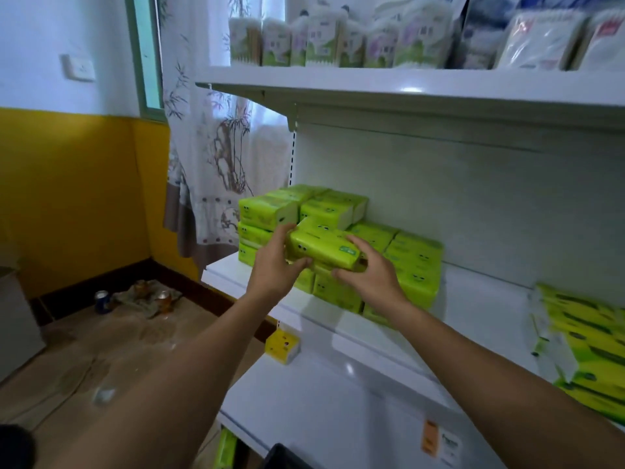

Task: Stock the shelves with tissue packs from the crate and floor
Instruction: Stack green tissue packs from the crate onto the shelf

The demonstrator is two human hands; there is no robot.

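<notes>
tissue pack [321, 247] clasped between left hand [274, 270] and right hand [370, 277] above stack [417, 262] on shelf [480, 296].

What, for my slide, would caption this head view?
Left hand and right hand hold a green tissue pack over stacked packs on a shelf.

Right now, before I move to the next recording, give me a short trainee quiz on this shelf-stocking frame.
1. True or false: the left hand and the right hand both hold one green tissue pack.
2. On the middle shelf, the stacked green packs sit toward: A its left end; B its right end; C underneath.
3. Fill in: the lone small pack below that shelf's left end is ___.
Key: 1 true; 2 A; 3 yellow.
</notes>
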